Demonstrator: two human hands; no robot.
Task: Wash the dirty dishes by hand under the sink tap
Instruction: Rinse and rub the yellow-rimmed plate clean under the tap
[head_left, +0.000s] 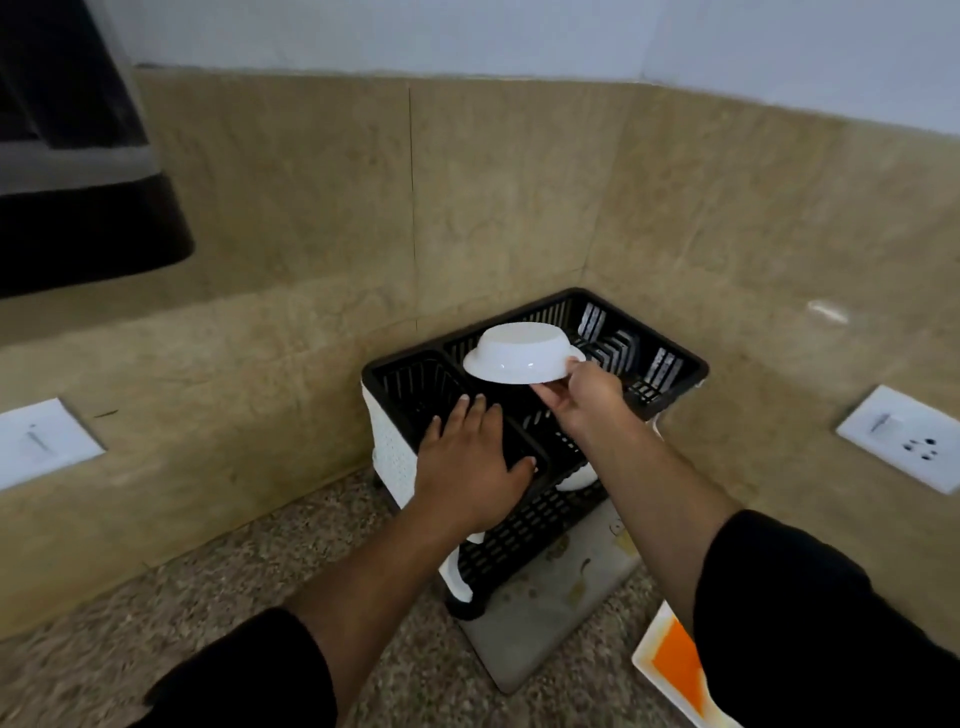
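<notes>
The rack (400, 364) stands in the far corner of the counter (234, 597), close to both walls, on a mat (540, 623) that reaches out toward me. My left hand (470, 462) lies flat over the rack's top left compartment. My right hand (582, 395), just right of it, holds a bowl (522, 353) upside down by the rim above the larger compartment. A lower bowl (576, 478) sits in the tier beneath, under my right wrist. A plate (670, 670) lies near me, right of the mat. A switch (39, 444) is on the left wall, a socket (906, 439) on the right.

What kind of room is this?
Likely a kitchen: a black plastic dish rack on a speckled stone counter, and the right hand holds a white bowl upside down over it.
</notes>
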